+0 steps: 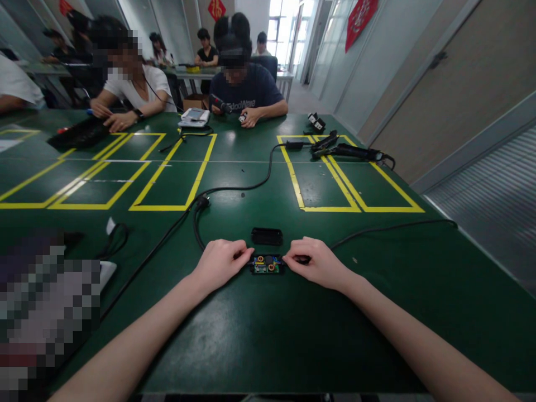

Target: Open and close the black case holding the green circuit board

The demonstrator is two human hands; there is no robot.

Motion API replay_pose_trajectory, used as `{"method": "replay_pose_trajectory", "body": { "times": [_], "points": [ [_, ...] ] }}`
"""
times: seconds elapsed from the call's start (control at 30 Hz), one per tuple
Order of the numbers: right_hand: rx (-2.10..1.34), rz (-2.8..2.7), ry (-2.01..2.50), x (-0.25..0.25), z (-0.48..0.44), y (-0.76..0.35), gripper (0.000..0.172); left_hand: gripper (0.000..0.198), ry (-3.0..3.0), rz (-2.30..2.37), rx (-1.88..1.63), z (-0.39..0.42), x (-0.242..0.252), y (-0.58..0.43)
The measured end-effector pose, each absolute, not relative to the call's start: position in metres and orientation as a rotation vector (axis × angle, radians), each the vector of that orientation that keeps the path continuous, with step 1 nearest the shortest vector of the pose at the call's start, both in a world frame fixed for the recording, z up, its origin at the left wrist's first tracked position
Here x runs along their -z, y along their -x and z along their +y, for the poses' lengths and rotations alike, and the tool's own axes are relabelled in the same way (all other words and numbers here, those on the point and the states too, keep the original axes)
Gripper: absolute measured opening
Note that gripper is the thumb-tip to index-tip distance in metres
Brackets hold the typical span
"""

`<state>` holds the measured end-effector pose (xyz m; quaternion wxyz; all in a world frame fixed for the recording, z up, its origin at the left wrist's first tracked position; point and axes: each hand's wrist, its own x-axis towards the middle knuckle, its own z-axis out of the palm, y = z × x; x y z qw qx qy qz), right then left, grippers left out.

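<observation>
An opened black adapter case lies on the green table in front of me, a circuit board with copper coils showing inside it. At its left end, my left hand is closed in a pinch on the cord; a black cord with a plug runs in behind this hand. My right hand pinches the other cord at the right end of the case, partly hidden by the fingers. Just beyond the case rests its loose black cover, touched by neither hand.
Yellow tape marks rectangles on the green table. A long black cable crosses it towards a black hair-straightener-like tool at the back right. Opposite, a person holds a small white part. Another person works at the left.
</observation>
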<state>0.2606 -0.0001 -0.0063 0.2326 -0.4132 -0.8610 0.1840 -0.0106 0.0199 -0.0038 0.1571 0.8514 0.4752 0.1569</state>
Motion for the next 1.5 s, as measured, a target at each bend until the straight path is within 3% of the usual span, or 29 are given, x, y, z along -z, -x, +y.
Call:
{"method": "replay_pose_trajectory", "body": {
  "times": [0.13, 0.43, 0.5, 0.6, 0.67, 0.8, 1.03, 1.13, 1.5],
  "points": [
    [-0.502, -2.354, 1.186, 0.007, 0.003, -0.263, 0.036, 0.042, -2.558, 1.321, -0.360, 0.021, 0.003, 0.011],
    [-0.141, -2.121, 1.364, 0.018, 0.010, -0.260, 0.022, 0.033, -2.621, 1.441, -0.509, 0.019, 0.003, 0.007],
    [-0.073, -2.083, 1.429, 0.022, 0.012, -0.258, 0.021, 0.055, -2.619, 1.419, -0.527, 0.019, 0.005, 0.007],
    [-0.119, -2.119, 1.414, 0.027, 0.013, -0.254, 0.027, 0.106, -2.668, 1.258, -0.483, 0.020, 0.011, 0.009],
    [-0.208, -2.119, 1.378, 0.027, 0.012, -0.251, 0.023, 0.119, -2.662, 1.196, -0.460, 0.021, 0.015, 0.010],
    [-0.415, -2.075, 1.248, 0.025, 0.009, -0.247, 0.018, 0.115, -2.566, 1.131, -0.510, 0.023, 0.017, 0.012],
    [-0.746, -1.915, 1.097, 0.020, 0.008, -0.249, 0.033, 0.092, -2.484, 1.082, -0.591, 0.020, 0.015, 0.015],
    [-0.876, -1.865, 1.036, 0.018, 0.006, -0.249, 0.032, 0.092, -2.455, 1.051, -0.622, 0.019, 0.016, 0.015],
    [-0.727, -1.969, 1.021, 0.020, 0.002, -0.241, 0.038, 0.099, -2.378, 1.084, -0.609, 0.017, 0.014, 0.014]
  ]
}}
